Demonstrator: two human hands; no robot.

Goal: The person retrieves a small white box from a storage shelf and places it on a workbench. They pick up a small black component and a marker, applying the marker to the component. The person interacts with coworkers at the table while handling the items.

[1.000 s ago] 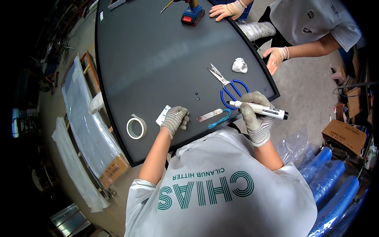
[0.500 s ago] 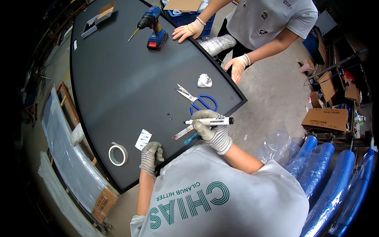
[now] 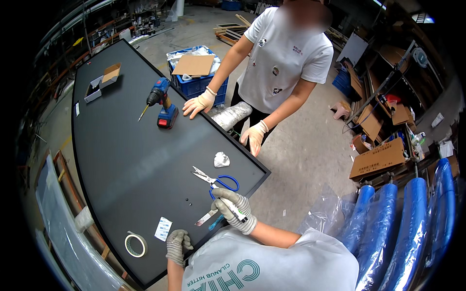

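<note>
My right hand (image 3: 234, 209), in a grey-striped glove, grips a white marker (image 3: 239, 213) above the near edge of a dark framed panel (image 3: 141, 160). Just beyond it lie scissors (image 3: 213, 182) with blue handles. Below the marker are a thin metal strip (image 3: 206, 218) and a blue-green cord (image 3: 217, 222). My left hand (image 3: 178, 246), gloved too, rests with curled fingers on the panel's edge. Next to it lie a white sheet with blue print (image 3: 163, 229) and a roll of cream tape (image 3: 144, 244). Small dark bits (image 3: 188, 202) sit mid-panel.
Across the panel a co-worker (image 3: 286, 53) rests gloved hands at its edge. A cordless drill (image 3: 167, 116), an opened small box (image 3: 97, 88) and a crumpled white wad (image 3: 222, 159) lie on it. Blue wrapped rolls (image 3: 412, 218) stand right; a blue crate (image 3: 194, 89) is behind.
The view has tipped up and shifted, showing more of the co-worker and the workshop. My right hand has turned the marker from nearly level to a steep slant. My left hand stays put.
</note>
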